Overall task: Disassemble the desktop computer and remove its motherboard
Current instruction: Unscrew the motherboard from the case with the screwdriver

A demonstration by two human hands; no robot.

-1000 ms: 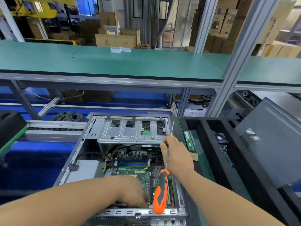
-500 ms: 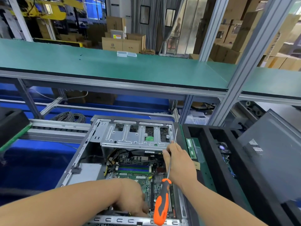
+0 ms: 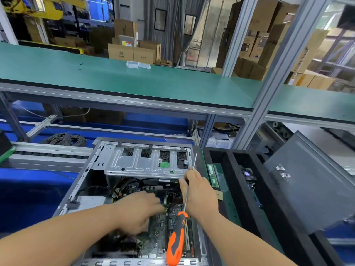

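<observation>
The open desktop computer case (image 3: 82, 181) lies on its side in front of me, with a silver drive cage (image 3: 146, 162) across its far end. The green motherboard (image 3: 159, 233) sits inside on the case floor, partly hidden by my arms. My left hand (image 3: 138, 212) reaches into the case over the board, its fingers extended toward the memory slots. My right hand (image 3: 197, 194) grips the thin shaft of an orange-and-black screwdriver (image 3: 177, 240), whose handle hangs down toward me and whose tip points up past the drive cage.
A black foam tray (image 3: 230, 169) to the right holds removed parts, including a memory stick (image 3: 212, 174) and a fan (image 3: 247, 173). The grey side panel (image 3: 311, 181) leans further right. A green shelf (image 3: 134, 83) spans above, and a cable coil (image 3: 65, 140) lies behind the case.
My left hand has moved from the near edge of the case further in, up over the motherboard. My right hand keeps holding the screwdriver in about the same place.
</observation>
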